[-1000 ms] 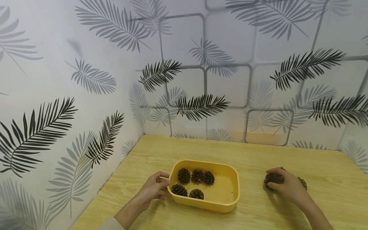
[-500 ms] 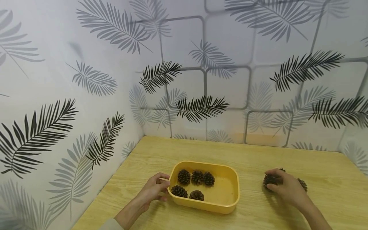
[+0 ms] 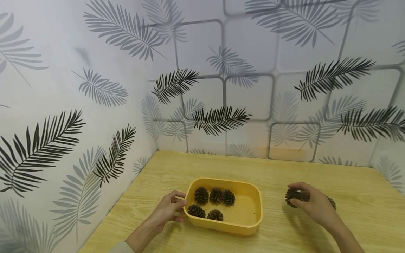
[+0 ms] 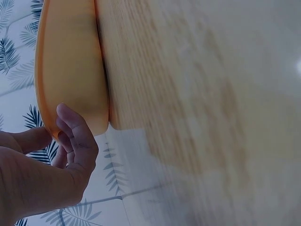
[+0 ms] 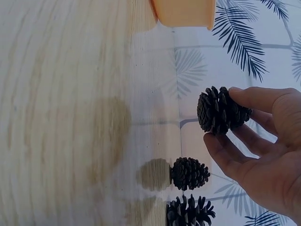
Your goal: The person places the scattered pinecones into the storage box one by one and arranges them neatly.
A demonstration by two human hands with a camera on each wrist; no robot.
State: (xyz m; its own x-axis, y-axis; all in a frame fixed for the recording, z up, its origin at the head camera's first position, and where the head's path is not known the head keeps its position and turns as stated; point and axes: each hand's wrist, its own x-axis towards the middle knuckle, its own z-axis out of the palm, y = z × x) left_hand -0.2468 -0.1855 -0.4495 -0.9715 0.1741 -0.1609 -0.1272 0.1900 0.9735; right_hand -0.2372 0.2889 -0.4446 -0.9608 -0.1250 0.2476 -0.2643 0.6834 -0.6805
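Observation:
My left hand (image 3: 166, 209) grips the left end of a yellow plastic tub (image 3: 223, 225), thumb at the rim and fingers against its outer wall (image 4: 75, 61). Inside the tub, several brown pine cones (image 3: 201, 195) lie toward the left. Off to the tub's right, my right hand (image 3: 316, 208) holds a pine cone (image 5: 218, 110) between thumb and fingertips, raised off the table. Two more pine cones stand on the table below that hand: one nearer (image 5: 189, 173), another (image 5: 190, 212) cut by the frame edge. The head view shows only part of one, behind the hand.
The wood-grain table (image 3: 278, 232) runs back to a wall (image 3: 246, 88) with a leaf pattern. A second patterned wall (image 3: 63, 140) bounds its left side. Between the tub and my right hand lies a stretch of bare tabletop.
My right hand has lifted its pine cone and shifted it slightly left. My left hand and the tub hold their place; the head view has tilted a little.

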